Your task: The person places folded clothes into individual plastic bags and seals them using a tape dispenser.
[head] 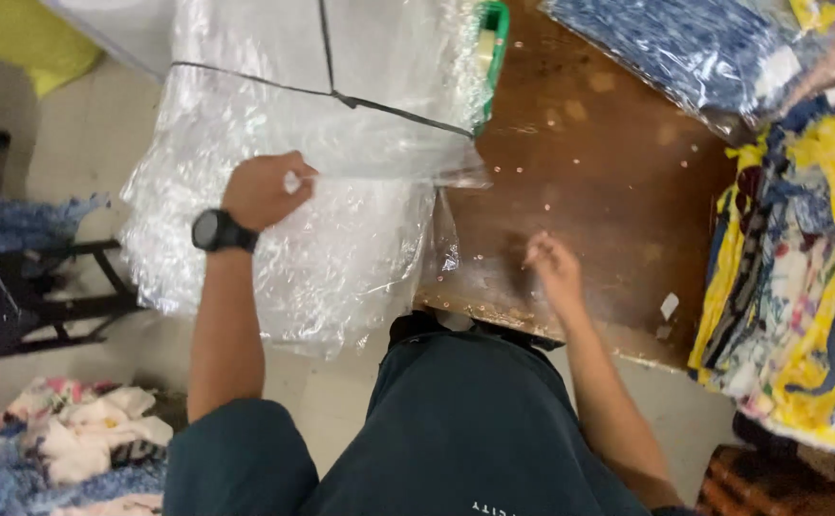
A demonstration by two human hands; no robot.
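My left hand (pixel 265 189), with a black watch on the wrist, pinches the edge of a clear plastic bag (pixel 389 174) pulled from a thick stack of clear plastic bags (pixel 293 239) that hangs over the left end of the brown wooden table (pixel 589 162). A black strap crosses the top of the stack. My right hand (pixel 553 268) rests near the table's front edge with its fingers loosely curled, seemingly touching the bag's thin transparent corner; whether it grips anything is unclear.
Folded printed garments in yellow, blue and white (pixel 800 277) pile up at the right. A bagged blue garment (pixel 685 48) lies at the back right. A green basket (pixel 492 48) peeks from behind the stack. Loose clothes (pixel 64 449) lie on the floor at left.
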